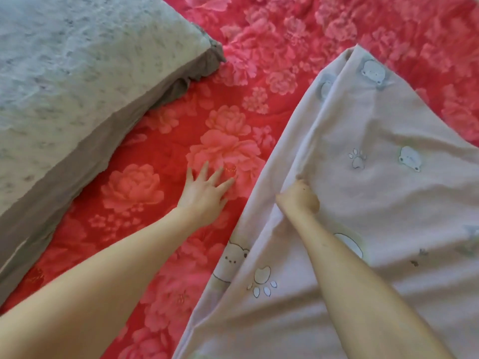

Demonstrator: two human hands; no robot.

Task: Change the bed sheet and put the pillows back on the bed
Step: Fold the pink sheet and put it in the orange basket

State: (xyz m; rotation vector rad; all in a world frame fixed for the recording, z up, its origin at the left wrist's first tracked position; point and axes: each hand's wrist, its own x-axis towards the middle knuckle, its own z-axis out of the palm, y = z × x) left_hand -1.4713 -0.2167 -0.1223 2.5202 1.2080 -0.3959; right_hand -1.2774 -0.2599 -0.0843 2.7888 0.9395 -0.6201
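Observation:
A pale lilac bed sheet (375,203) printed with bears and paw marks lies crumpled over the right half of the bed. Under it is a red cover with pink flowers (155,151). My right hand (299,196) grips a fold of the lilac sheet near its left edge, fingers curled into the cloth. My left hand (207,190) lies flat on the red flowered cover with fingers spread, a little left of the sheet's edge. A thick grey and white pillow (77,86) lies at the upper left on the red cover.
The pillow has a brown-grey side wall (85,156) that runs diagonally from the lower left to its corner at the top centre. Bare red cover shows between the pillow and the lilac sheet, and across the top right.

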